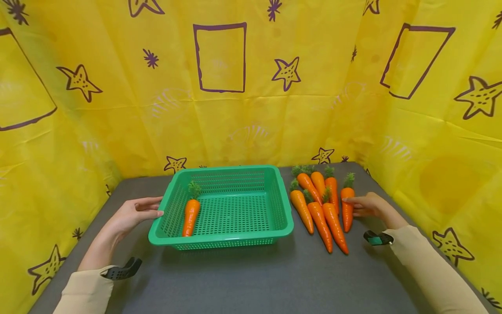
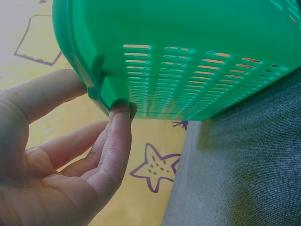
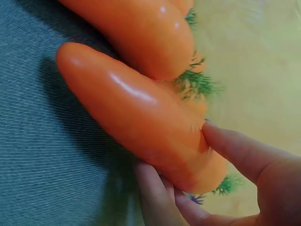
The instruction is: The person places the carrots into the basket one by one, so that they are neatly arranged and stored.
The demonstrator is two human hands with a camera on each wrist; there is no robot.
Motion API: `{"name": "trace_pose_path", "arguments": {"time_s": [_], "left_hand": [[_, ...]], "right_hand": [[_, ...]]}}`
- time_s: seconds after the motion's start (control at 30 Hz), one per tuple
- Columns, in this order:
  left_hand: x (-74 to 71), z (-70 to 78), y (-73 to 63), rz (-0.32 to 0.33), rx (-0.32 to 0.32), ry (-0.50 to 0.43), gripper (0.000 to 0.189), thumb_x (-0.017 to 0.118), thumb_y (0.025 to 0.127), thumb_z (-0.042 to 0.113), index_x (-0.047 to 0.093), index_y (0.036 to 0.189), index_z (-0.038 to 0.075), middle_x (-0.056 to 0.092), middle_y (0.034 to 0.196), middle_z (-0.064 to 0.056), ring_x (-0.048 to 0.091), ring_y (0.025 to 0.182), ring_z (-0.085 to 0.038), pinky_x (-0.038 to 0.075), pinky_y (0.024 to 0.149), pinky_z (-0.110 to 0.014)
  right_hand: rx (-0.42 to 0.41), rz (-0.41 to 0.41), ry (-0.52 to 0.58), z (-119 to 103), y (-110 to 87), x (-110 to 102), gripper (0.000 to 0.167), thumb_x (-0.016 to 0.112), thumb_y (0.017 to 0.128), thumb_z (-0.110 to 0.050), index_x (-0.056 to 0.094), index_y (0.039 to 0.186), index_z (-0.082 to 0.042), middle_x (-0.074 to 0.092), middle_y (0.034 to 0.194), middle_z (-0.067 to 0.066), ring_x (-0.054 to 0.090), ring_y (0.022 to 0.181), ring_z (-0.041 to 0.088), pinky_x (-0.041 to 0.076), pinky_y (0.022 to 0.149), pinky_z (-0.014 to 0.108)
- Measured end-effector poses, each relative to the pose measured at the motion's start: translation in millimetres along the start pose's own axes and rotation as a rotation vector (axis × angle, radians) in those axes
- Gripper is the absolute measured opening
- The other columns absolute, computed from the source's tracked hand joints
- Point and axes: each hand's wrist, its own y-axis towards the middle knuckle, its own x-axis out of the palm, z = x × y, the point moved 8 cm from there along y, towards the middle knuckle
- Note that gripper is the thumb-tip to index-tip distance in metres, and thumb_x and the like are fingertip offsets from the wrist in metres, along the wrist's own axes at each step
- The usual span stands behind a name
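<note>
A green plastic basket (image 1: pixel 229 237) with slotted walls sits on the grey table, with one orange carrot (image 1: pixel 191 216) lying inside along its left side. At the basket's left end, my left hand (image 1: pixel 131 218) holds the rim between thumb and fingers; the left wrist view shows the fingertips (image 2: pixel 120 110) against the rim's underside. My right hand (image 1: pixel 370 207) pinches the rightmost carrot (image 1: pixel 347 218) near its leafy top. In the right wrist view that carrot (image 3: pixel 136 113) lies between thumb and fingers, its tip pointing away from the hand.
Several more carrots (image 1: pixel 319 220) with green tops lie in a cluster between the basket and my right hand. Yellow cloth (image 1: pixel 219 117) with star drawings hangs around the table's back and sides. Grey table surface (image 1: pixel 235 283) stretches in front of the basket.
</note>
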Motion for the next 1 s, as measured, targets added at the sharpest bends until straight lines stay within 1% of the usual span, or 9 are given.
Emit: {"name": "trace_pose_path", "arguments": {"time_s": [0.03, 0.13, 0.2, 0.3, 0.43, 0.6, 0.8, 0.93, 1.0], "left_hand": [[0.0, -0.3, -0.2, 0.0, 0.0, 0.0, 0.066, 0.069, 0.086, 0.036, 0.046, 0.14, 0.006, 0.055, 0.133, -0.018, 0.054, 0.116, -0.021, 0.042, 0.1, -0.053], [-0.2, -0.8, -0.5, -0.001, 0.005, -0.002, 0.065, 0.069, 0.087, 0.035, 0.046, 0.14, 0.006, 0.055, 0.133, -0.018, 0.055, 0.109, -0.007, 0.042, 0.1, -0.053], [-0.2, -1.2, -0.5, -0.004, 0.009, -0.005, 0.065, 0.068, 0.087, 0.034, 0.045, 0.141, 0.006, 0.055, 0.134, -0.018, 0.054, 0.105, 0.0, 0.043, 0.1, -0.052], [-0.5, -1.9, -0.6, -0.006, 0.005, -0.009, 0.065, 0.068, 0.087, 0.033, 0.045, 0.141, 0.006, 0.054, 0.134, -0.018, 0.054, 0.102, 0.004, 0.042, 0.1, -0.052], [-1.2, -1.0, -0.6, -0.007, 0.006, -0.004, 0.065, 0.069, 0.087, 0.033, 0.045, 0.141, 0.005, 0.055, 0.134, -0.018, 0.054, 0.102, 0.004, 0.042, 0.1, -0.052], [-1.9, 1.6, 0.3, -0.013, 0.017, 0.009, 0.065, 0.069, 0.086, 0.033, 0.046, 0.14, 0.004, 0.057, 0.131, -0.019, 0.057, 0.102, -0.001, 0.042, 0.1, -0.054], [-3.4, 3.0, 2.2, -0.007, 0.015, 0.038, 0.066, 0.071, 0.085, 0.033, 0.048, 0.138, 0.003, 0.061, 0.124, -0.02, 0.06, 0.101, -0.006, 0.042, 0.099, -0.055], [-3.8, 3.6, 2.6, -0.008, 0.013, 0.051, 0.066, 0.071, 0.085, 0.033, 0.048, 0.138, 0.002, 0.062, 0.123, -0.02, 0.06, 0.103, -0.01, 0.043, 0.098, -0.053], [-3.8, 4.1, 2.7, -0.013, 0.015, 0.054, 0.065, 0.071, 0.085, 0.032, 0.048, 0.137, 0.001, 0.062, 0.122, -0.021, 0.06, 0.103, -0.01, 0.044, 0.097, -0.053]], "right_hand": [[-0.006, -0.003, 0.0, -1.8, -0.8, 0.0, 0.104, 0.063, 0.091, -0.022, -0.018, 0.134, 0.025, 0.056, 0.111, 0.019, 0.065, 0.077, 0.009, 0.056, 0.081, 0.034], [-0.021, -0.003, -0.01, -7.3, -2.3, -1.0, 0.094, 0.064, 0.091, -0.024, -0.001, 0.135, 0.028, 0.065, 0.093, 0.004, 0.066, 0.077, 0.008, 0.057, 0.08, 0.033], [-0.031, -0.011, -0.018, -11.7, -2.7, -1.5, 0.087, 0.063, 0.091, -0.025, 0.011, 0.135, 0.028, 0.065, 0.089, 0.0, 0.066, 0.079, 0.008, 0.056, 0.082, 0.034], [-0.044, -0.015, -0.047, -19.8, -3.4, -1.9, 0.083, 0.064, 0.091, -0.029, 0.019, 0.135, 0.026, 0.066, 0.092, 0.001, 0.065, 0.082, 0.007, 0.055, 0.086, 0.036], [-0.062, -0.014, -0.094, -32.9, -5.8, 0.0, 0.086, 0.063, 0.09, -0.033, 0.02, 0.136, 0.025, 0.066, 0.098, 0.006, 0.066, 0.084, 0.008, 0.052, 0.091, 0.039], [-0.099, -0.015, -0.145, -49.8, -10.8, 5.9, 0.082, 0.062, 0.091, -0.035, 0.026, 0.135, 0.024, 0.064, 0.101, 0.011, 0.067, 0.081, 0.009, 0.052, 0.09, 0.04], [-0.125, -0.044, -0.182, -74.3, -15.7, 23.8, 0.078, 0.064, 0.09, -0.033, 0.031, 0.134, 0.022, 0.065, 0.1, 0.012, 0.068, 0.081, 0.011, 0.053, 0.088, 0.04], [-0.141, -0.049, -0.232, -88.8, -15.6, 36.3, 0.078, 0.066, 0.089, -0.034, 0.032, 0.134, 0.021, 0.064, 0.105, 0.016, 0.068, 0.082, 0.012, 0.054, 0.088, 0.04], [-0.145, -0.053, -0.255, -95.9, -15.4, 43.1, 0.08, 0.066, 0.089, -0.035, 0.031, 0.136, 0.02, 0.061, 0.111, 0.022, 0.068, 0.082, 0.013, 0.054, 0.087, 0.04]]}}
